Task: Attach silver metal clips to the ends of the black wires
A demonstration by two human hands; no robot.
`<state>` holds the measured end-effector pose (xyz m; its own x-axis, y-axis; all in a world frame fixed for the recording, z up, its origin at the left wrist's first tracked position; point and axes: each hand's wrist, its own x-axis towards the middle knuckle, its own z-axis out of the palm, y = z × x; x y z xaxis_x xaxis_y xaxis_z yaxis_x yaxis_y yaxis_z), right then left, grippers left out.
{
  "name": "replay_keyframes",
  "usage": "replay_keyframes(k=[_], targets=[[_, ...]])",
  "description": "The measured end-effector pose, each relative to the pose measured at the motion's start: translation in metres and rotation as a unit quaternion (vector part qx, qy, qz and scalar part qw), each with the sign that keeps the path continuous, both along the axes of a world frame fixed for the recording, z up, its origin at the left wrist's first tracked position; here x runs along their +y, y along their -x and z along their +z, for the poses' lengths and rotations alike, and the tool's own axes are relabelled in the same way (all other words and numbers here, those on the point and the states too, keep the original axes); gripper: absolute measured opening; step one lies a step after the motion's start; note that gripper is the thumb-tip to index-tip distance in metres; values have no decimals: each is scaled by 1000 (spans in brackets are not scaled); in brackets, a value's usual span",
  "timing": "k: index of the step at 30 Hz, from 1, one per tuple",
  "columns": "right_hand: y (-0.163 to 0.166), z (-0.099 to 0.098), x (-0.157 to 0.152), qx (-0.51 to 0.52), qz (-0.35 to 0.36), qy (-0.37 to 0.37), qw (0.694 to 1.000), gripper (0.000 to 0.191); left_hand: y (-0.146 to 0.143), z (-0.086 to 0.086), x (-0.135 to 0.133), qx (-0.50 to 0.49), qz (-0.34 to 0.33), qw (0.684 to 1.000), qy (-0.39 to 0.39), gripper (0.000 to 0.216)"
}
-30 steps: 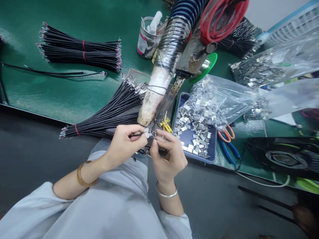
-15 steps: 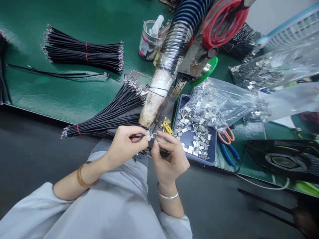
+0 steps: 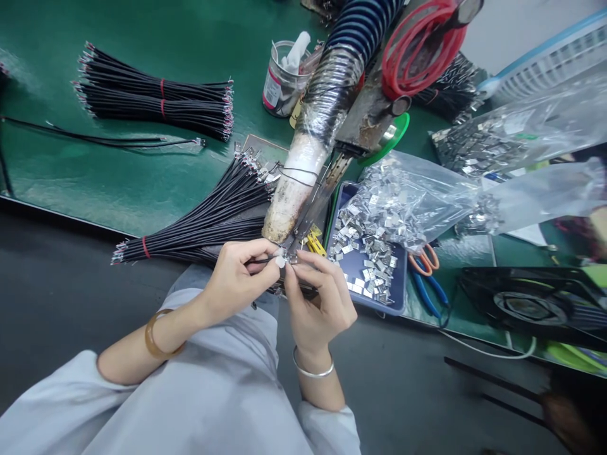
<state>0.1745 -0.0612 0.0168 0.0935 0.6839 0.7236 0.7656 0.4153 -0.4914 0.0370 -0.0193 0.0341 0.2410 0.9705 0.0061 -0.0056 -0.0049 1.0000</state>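
Observation:
My left hand [image 3: 241, 270] pinches a black cable [image 3: 258, 260] close to its end, with white covers on the fingertips. Facing it, my right hand [image 3: 320, 296] has its thumb and index finger closed about a small silvery metal connector [image 3: 293, 258] at the cable's tip. The fingers partly cover this joint, so I cannot tell how the two fit together. Just above the hands are the mouth of a white taped duct [image 3: 282, 215] and a metal soldering fixture [image 3: 310, 212]. To the left fans out a bundle of black cables [image 3: 203, 218] with a red band.
A blue tray [image 3: 397, 297] of loose metal shells stands to the right, with a plastic bag [image 3: 422, 196] of more shells over it. Pliers [image 3: 429, 284], a yellow cutter [image 3: 315, 243], a jar [image 3: 279, 82], another cable bundle [image 3: 156, 95] and a black fan [image 3: 531, 306] lie around.
The view has shifted slightly. My right thumb and fingers have moved a little closer to the left fingertips at the connector. Both hands keep their pinch.

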Motion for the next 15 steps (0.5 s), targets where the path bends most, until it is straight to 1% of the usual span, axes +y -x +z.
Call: replay_keyframes(k=[3,6,10,15], targets=[[0,-1,-1,-6,-4,-6,1000,17,1,-1,-1,5,-10,1000,-16,18],[-2,-3,-2,-20,-2,-12,1000,18,1,-2,-2,14,-11,1000,-11,17],[-4,-3,-1,-27,9,-8,1000,18,-1,-2,-2,8,6,1000,0,16],[-3,-2,0,-22,13,-11,1000,20,-2,1,-1,-6,21,999,-25,17]])
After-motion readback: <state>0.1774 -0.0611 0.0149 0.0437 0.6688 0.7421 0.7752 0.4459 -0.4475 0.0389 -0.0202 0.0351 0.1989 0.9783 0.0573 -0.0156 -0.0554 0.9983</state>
